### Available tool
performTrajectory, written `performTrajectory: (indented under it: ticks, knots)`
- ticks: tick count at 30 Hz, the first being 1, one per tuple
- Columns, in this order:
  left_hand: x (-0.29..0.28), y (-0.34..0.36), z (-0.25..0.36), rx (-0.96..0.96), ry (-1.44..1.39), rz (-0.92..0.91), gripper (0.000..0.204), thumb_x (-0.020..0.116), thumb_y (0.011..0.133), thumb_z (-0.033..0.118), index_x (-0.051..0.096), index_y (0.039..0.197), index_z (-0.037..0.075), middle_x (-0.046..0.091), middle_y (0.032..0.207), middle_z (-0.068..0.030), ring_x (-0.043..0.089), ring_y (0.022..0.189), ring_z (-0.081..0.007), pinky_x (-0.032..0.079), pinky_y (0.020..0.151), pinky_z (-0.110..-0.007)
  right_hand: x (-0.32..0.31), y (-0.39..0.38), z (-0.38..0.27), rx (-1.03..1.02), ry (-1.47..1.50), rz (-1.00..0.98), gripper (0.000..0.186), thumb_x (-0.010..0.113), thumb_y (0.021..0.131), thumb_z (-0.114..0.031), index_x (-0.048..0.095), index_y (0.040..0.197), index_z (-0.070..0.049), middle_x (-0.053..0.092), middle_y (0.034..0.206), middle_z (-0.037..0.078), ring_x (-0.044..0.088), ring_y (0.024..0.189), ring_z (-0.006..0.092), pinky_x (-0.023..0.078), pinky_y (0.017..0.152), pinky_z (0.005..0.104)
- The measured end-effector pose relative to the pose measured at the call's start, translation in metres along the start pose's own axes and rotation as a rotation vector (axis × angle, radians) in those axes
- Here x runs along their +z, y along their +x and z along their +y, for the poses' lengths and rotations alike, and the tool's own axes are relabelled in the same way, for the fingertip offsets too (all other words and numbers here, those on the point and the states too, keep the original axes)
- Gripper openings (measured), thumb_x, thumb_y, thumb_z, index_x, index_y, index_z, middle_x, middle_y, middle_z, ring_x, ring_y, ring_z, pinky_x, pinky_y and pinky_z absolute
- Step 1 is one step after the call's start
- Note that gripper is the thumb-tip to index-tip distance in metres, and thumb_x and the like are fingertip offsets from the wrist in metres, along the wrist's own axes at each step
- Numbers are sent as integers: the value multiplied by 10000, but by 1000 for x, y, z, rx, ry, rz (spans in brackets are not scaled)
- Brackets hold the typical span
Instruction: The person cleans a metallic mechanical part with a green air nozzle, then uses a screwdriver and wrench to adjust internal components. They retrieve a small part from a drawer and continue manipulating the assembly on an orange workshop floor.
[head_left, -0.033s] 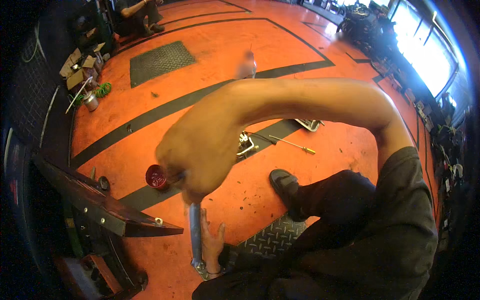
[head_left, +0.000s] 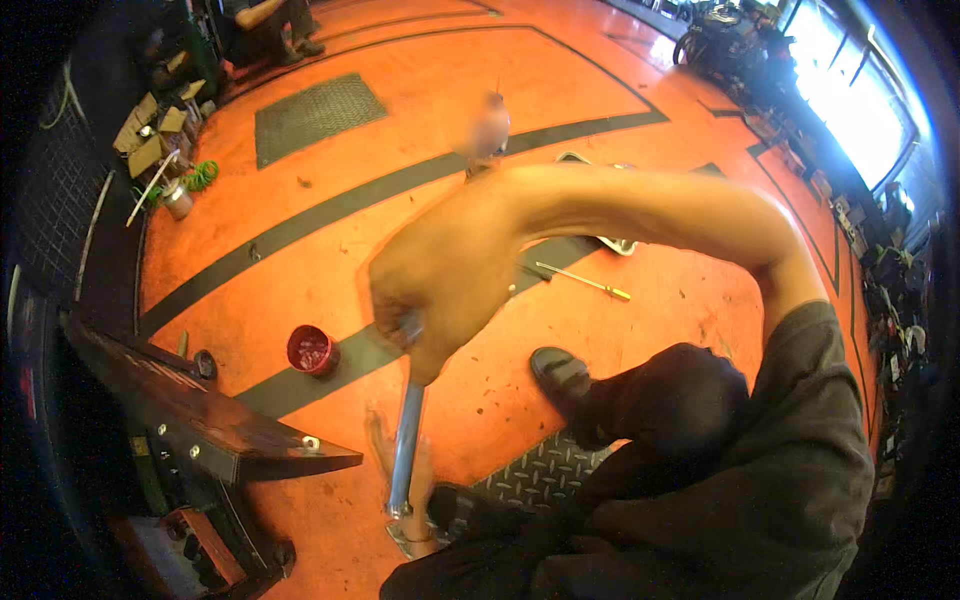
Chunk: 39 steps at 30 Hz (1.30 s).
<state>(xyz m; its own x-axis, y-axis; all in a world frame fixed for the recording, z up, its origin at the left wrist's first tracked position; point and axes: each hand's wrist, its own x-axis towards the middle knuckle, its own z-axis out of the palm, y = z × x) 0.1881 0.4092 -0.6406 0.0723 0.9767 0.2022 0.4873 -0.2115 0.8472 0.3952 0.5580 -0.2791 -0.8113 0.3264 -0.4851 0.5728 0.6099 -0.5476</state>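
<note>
My right hand [head_left: 450, 270] is closed around the upper part of a bluish-grey metal tube [head_left: 408, 440], its arm reaching in from the right. The tube stands nearly upright, its top leaning a little to the right. Low down, my left hand [head_left: 420, 472] is beside and partly behind the tube. Its fingers look stretched out but are blurred, and I cannot tell whether its palm touches the tube. At the tube's lower end, near my left wrist, is a small metal piece [head_left: 397, 538]. A red cup [head_left: 313, 350] with reddish contents stands on the floor left of my right hand.
A dark bench-like frame [head_left: 215, 425] juts in from the left. On the orange floor [head_left: 480, 400] lie a yellow-handled screwdriver [head_left: 615, 293] and a metal tray [head_left: 622, 246], partly behind my arm. Boxes [head_left: 150, 150] stand far left, near another seated person [head_left: 262, 30].
My right hand has moved right, tipping the tube's top that way. Left-hand fingers that showed right of the tube now show on its left. The red cup is less covered.
</note>
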Motion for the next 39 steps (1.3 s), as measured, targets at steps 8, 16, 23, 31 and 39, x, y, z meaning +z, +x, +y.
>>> performTrajectory:
  ticks: [8, 16, 23, 31, 39]
  knots:
    - [-37, -33, -50, -365, 200, 798, 633, 607, 940, 177, 250, 1420, -29, 355, 1409, -239, 466, 1236, -334, 506, 917, -436, 252, -134, 234, 331, 1474, 609, 195, 583, 937, -148, 594, 1083, -20, 654, 754, 87, 525, 480, 137, 390, 450, 259]
    - [5, 167, 90, -98, 527, -432, 533, 628, 919, 192, 420, 1348, -45, 539, 1280, -221, 551, 1151, -327, 437, 970, -410, 370, -98, 305, 762, 1264, 1058, 338, 453, 876, -46, 503, 1208, -8, 605, 780, 131, 580, 591, 240, 476, 548, 372]
    - [236, 294, 71, 315, 586, -485, 625, 668, 864, 388, 477, 1275, -42, 544, 1259, -206, 472, 1228, -356, 413, 997, -443, 362, -79, 310, 882, 1013, 862, 397, 453, 891, -80, 511, 1274, 7, 631, 903, 306, 632, 895, 426, 485, 776, 470]
    - [300, 286, 47, 108, 561, -410, 550, 653, 822, 452, 620, 1144, 7, 678, 1003, -206, 643, 966, -361, 506, 822, -458, 365, -67, 309, 810, 964, 903, 356, 488, 912, -117, 534, 1244, 1, 622, 899, 315, 620, 906, 454, 479, 803, 497]
    - [299, 286, 33, 55, 585, -385, 434, 603, 833, 342, 640, 1158, 57, 681, 1040, -180, 640, 987, -352, 496, 845, -460, 310, -57, 296, 871, 863, 746, 318, 479, 866, -116, 569, 1142, 14, 613, 897, 351, 603, 911, 502, 477, 811, 540]
